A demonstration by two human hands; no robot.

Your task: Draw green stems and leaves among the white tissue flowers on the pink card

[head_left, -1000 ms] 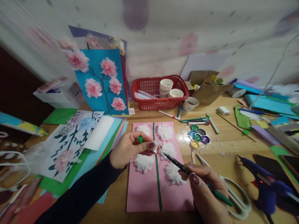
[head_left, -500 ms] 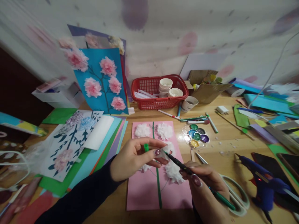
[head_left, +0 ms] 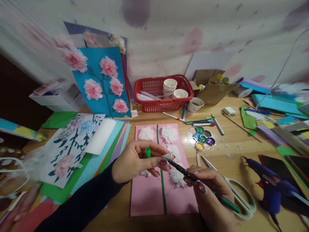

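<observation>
A pink card with a green stem strip and several white tissue flowers lies in front of me. My left hand hovers over it, pinching a small white paper scrap between thumb and fingers, with a green pen cap tucked among the fingers. My right hand grips a dark green marker whose tip touches the scrap.
Scissors and a blue glue gun lie right of the card. A paint palette, loose markers, a red basket of cups and a blue flower picture stand behind. Coloured paper sheets pile at left.
My left hand drifted right and a little toward me with the scrap. The marker tip stayed at the scrap, and the view tilted slightly.
</observation>
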